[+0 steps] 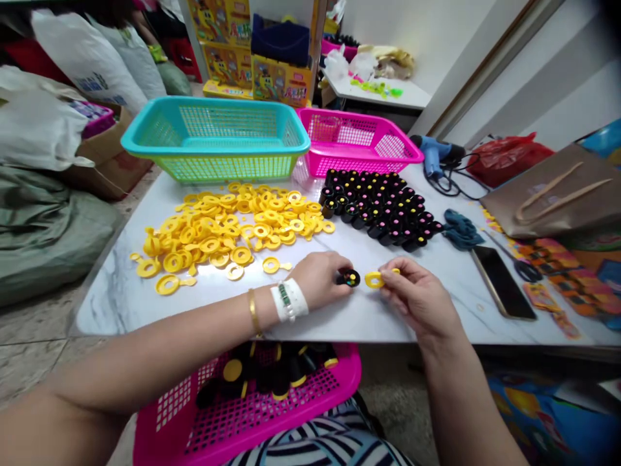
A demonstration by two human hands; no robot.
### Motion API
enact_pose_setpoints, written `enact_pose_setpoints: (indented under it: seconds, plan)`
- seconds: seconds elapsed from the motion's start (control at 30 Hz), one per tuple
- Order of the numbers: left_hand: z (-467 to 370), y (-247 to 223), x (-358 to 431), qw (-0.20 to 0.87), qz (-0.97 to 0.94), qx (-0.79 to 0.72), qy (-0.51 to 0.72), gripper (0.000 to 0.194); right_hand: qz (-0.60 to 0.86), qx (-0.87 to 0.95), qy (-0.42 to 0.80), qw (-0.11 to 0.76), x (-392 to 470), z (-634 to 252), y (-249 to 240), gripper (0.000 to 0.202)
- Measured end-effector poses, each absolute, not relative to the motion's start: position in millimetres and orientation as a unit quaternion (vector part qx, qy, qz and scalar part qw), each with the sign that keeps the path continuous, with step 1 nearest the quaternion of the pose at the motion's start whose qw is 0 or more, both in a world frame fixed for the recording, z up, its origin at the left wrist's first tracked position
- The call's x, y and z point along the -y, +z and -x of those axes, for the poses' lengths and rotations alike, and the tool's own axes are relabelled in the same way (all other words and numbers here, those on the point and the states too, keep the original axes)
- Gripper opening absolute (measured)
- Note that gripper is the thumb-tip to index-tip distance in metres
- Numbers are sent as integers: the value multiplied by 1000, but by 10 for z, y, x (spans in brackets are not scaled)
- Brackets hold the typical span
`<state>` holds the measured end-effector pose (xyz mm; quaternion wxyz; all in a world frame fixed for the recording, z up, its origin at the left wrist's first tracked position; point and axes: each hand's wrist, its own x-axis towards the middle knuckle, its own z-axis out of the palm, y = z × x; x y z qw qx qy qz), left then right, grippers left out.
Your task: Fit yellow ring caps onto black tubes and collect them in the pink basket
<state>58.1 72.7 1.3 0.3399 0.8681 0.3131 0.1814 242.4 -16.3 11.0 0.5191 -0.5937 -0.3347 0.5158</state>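
Note:
Near the front edge of the white marbled table, my left hand (321,279) is closed around a black cylinder (350,277) whose open end shows small coloured bits. Just to its right, my right hand (412,288) pinches a yellow ring with a tab (374,279); ring and cylinder are apart. A heap of yellow rings (208,226) spreads over the table's left half. Beyond my hands stand rows of black cylinders (378,207) with pink or yellow centres. Below the table edge, a pink basket (218,421) holds black pieces with yellow ends.
A teal basket (218,152) and a pink basket (359,133) stand at the back of the table (291,323). At right are a blue power tool (436,155), a dark cloth (462,228), a phone (504,283), scissors (526,270) and a brown bag (557,200).

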Motion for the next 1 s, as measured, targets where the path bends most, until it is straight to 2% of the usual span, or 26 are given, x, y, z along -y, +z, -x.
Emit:
enact_pose_setpoints:
  seconds: [0.17,0.37,0.53,0.77,1.0]
  plan:
    - [-287,-30,-492,317,-879,-303,189,28,573,315,604,454,150,-2134,65,33]
    - [-317,-57,-491,300,-883,-317,174,22,601,365,547,454,82,-1993,17,34]
    - [-312,-6,-506,320,-877,-324,151,18,586,373,546,469,106,-2006,-31,31]
    - [-310,22,-500,313,-879,-336,128,25,598,411,505,467,132,-1970,-78,27]
    - [-339,20,-538,278,-897,-328,100,27,586,419,464,515,198,-1952,-119,20]
